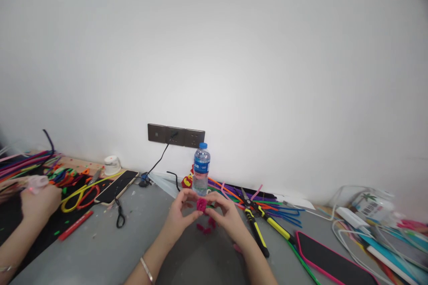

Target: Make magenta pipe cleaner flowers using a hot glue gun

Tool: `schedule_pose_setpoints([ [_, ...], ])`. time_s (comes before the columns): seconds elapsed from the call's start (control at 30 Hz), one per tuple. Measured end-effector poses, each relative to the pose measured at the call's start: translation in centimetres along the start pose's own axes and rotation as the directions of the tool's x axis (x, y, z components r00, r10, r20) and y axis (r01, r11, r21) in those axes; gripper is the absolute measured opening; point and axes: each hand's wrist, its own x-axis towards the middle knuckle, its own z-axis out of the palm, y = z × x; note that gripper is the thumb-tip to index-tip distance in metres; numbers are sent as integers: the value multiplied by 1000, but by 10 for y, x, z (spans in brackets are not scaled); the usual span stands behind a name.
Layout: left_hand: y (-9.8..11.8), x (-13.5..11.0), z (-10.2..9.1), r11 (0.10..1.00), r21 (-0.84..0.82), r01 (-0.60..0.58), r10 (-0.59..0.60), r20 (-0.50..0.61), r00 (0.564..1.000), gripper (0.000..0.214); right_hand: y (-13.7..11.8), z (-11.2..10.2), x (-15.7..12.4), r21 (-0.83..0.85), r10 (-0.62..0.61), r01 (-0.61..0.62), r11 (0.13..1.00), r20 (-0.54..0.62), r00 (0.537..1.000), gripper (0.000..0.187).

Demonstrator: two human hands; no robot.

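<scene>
Two bare hands meet just in front of the water bottle (201, 168), which stands upright on the grey table (140, 240) against the white wall. Between them, directly below the bottle, is a small magenta fuzzy piece (201, 205). The left hand (180, 214) pinches it from its side with thumb and fingertips, and the right hand (228, 216) does the same from the other side, so both are closed on the piece and hold it above the tabletop. A thin bracelet (146, 269) circles the left wrist. A few loose magenta scraps (206, 228) lie on the table under the hands, nearer the person than the bottle.

Just left of the bottle's base sits a small red figure (187, 181). Above the bottle a dark socket strip (176, 136) is fixed to the wall, with a black cable (159, 160) hanging from it. To the right of the bottle lie coloured pipe cleaners (284, 213) and pliers with yellow-and-black handles (257, 225), and farther right a phone in a pink case (329, 260). Left of the bottle lies another phone (117, 186), face up. Well to the left of that, a co-worker's hand (42, 201) rests by a second heap of pipe cleaners (67, 178) and holds something pale pink (36, 182), too blurred to make out.
</scene>
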Motion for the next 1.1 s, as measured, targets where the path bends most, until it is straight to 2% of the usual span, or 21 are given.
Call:
schedule_pose_setpoints([
  [0.13,-2,0,-1,1000,28,2,-2,0,1000,39,1,1,-1,-1,1,-1,1000,8,1000,18],
  [0.5,5,-2,0,999,40,10,-11,24,1000,44,-1,0,-1,109,25,-39,993,131,991,24],
  [0.6,3,-2,-2,1000,26,11,-12,41,999,43,0,-1,-2,108,38,-52,993,124,991,23],
  [0.73,-2,-1,-1,998,-54,10,-7,66,998,42,2,0,-3,121,82,-93,988,100,992,23],
  [0.83,-7,0,0,986,-164,9,7,93,996,45,3,3,-4,204,140,-162,966,120,983,27],
  [0.97,-15,1,0,964,-261,52,-15,143,990,52,3,5,-5,322,207,-256,912,178,962,32],
  [1.1,-16,1,2,950,-291,109,-47,214,976,56,2,4,-7,357,231,-335,872,302,925,35],
])
